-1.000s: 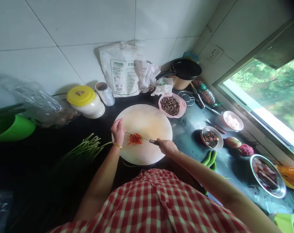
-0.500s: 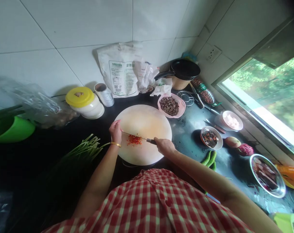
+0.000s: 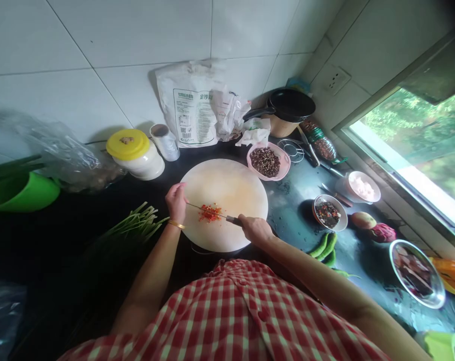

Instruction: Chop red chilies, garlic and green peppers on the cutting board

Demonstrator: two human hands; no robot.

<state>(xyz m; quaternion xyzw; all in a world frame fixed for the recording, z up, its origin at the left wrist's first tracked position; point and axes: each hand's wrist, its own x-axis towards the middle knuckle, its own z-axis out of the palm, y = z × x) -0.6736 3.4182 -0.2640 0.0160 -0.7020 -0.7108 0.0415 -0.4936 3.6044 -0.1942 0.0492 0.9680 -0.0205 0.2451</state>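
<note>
On the round pale cutting board (image 3: pixel 231 180) lies a small heap of chopped red chili (image 3: pixel 212 212). A knife (image 3: pixel 233 220) reaches across the heap, its thin blade seen almost edge-on with red bits on both sides. My right hand (image 3: pixel 256 230) is wrapped round the dark handle, over the board's right part. My left hand (image 3: pixel 176 202) is closed at the blade's tip end, by the board's left edge; its fingertips partly hide the tip. A gold bracelet sits on the left wrist.
Green scallions (image 3: pixel 139 222) lie left of the board. Behind it stand a yellow-lidded jar (image 3: pixel 137 155) and a pink bowl (image 3: pixel 283 168) of dark pieces. To the right are green peppers (image 3: pixel 325 246), a bowl of chopped seasonings (image 3: pixel 329 213) and a metal bowl (image 3: pixel 415 273).
The blade now crosses the chili heap, with bits on both its sides; before, most lay on its near side. My left hand has shifted slightly left. The view has turned a little.
</note>
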